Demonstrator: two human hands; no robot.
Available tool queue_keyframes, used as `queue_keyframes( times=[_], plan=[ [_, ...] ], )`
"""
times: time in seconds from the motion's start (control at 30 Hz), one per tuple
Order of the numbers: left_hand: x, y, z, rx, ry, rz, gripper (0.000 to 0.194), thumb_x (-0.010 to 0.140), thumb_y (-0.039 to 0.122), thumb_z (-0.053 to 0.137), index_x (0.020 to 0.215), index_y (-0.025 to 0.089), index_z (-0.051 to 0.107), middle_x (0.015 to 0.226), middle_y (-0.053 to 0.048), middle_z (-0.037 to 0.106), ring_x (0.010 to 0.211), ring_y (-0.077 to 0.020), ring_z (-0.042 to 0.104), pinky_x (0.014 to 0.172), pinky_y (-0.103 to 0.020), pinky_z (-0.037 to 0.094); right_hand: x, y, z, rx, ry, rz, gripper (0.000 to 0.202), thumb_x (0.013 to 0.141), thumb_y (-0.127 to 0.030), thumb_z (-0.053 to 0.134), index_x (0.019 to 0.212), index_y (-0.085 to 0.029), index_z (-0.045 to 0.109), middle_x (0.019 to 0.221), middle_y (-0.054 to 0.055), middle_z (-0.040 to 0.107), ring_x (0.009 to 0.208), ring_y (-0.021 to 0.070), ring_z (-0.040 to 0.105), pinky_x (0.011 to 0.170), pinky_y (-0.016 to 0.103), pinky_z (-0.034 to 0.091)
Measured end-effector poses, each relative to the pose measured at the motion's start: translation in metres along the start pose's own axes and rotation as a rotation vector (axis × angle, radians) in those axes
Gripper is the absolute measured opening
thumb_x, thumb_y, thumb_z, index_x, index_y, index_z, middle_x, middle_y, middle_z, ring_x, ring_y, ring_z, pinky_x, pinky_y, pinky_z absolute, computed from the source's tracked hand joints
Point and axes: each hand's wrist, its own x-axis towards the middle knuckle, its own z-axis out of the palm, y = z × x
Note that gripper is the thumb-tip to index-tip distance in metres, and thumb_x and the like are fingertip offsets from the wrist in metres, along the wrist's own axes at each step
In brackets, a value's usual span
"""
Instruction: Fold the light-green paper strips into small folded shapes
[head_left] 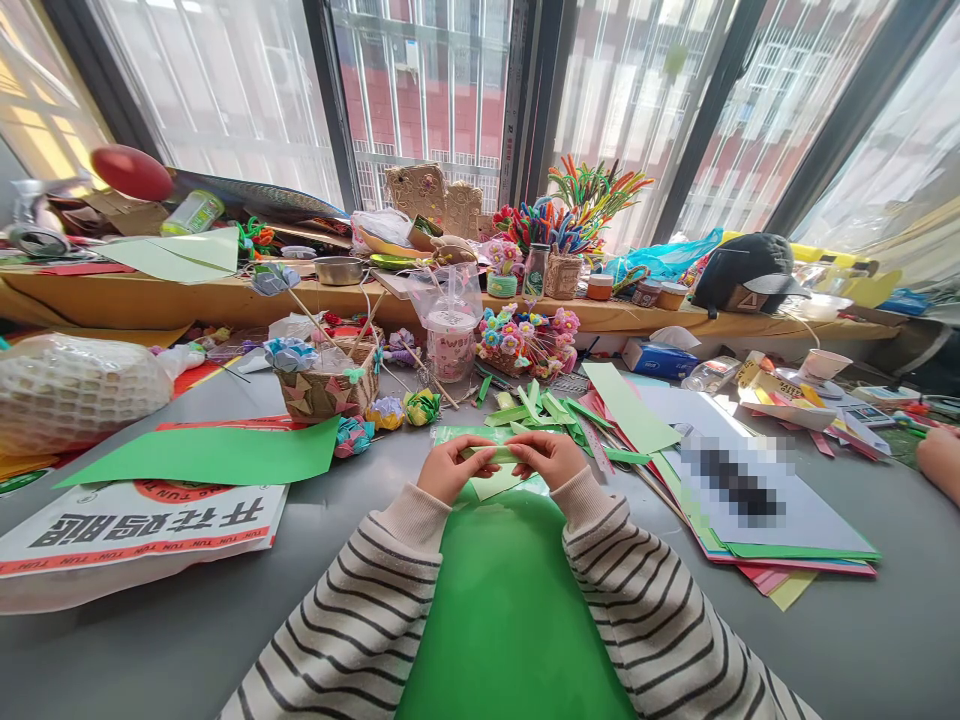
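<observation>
Over the green mat, I pinch one green paper strip with left hand and right hand fingers.

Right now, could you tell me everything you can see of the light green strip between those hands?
The light green strip is narrow and looks like paper; whether it is folded is too small to tell. It lies roughly level, crosswise between the person's hands, pinched by the left hand and the right hand, whose fingers hide its ends. It shows above a paler green piece on the glossy green mat.
</observation>
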Motion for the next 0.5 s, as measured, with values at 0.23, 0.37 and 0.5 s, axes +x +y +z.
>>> queue_keyframes(
  times=[0.23, 0.37, 0.5],
  plan=[
    [0.0000, 0.0019, -0.0007, 0.018, -0.006, -0.025, 0.028, 0.051, 0.031, 0.065, 0.069, 0.011, 0.058, 0.054, -0.002, 0.062, 0.055, -0.0169, 0.061, 0.056, -0.028, 0.050, -0.0014, -0.0013, 0.0019, -0.011, 0.033, -0.005, 0.026, 0.059, -0.035, 0.058, 0.069, -0.011, 0.061, 0.043, -0.001, 0.054, 0.039, 0.0107, 0.053, 0.040, 0.023, 0.046],
    [-0.0003, 0.0034, -0.0004, 0.010, -0.006, -0.026, 0.027, 0.051, 0.029, 0.066, 0.069, 0.011, 0.058, 0.052, -0.001, 0.061, 0.054, -0.0163, 0.061, 0.053, -0.026, 0.050, -0.0002, 0.0023, 0.0011, -0.044, 0.017, -0.034, 0.024, 0.061, -0.034, 0.057, 0.069, -0.012, 0.061, 0.044, -0.001, 0.054, 0.039, 0.0107, 0.053, 0.037, 0.021, 0.043],
    [-0.0001, 0.0026, -0.0011, 0.013, -0.005, -0.030, 0.027, 0.049, 0.028, 0.067, 0.068, 0.011, 0.058, 0.051, -0.001, 0.061, 0.054, -0.0166, 0.061, 0.053, -0.026, 0.050, 0.0015, 0.0059, 0.0004, -0.072, 0.012, -0.049, 0.023, 0.061, -0.034, 0.056, 0.068, -0.013, 0.060, 0.049, 0.000, 0.055, 0.041, 0.0111, 0.053, 0.033, 0.019, 0.040]
  ],
)
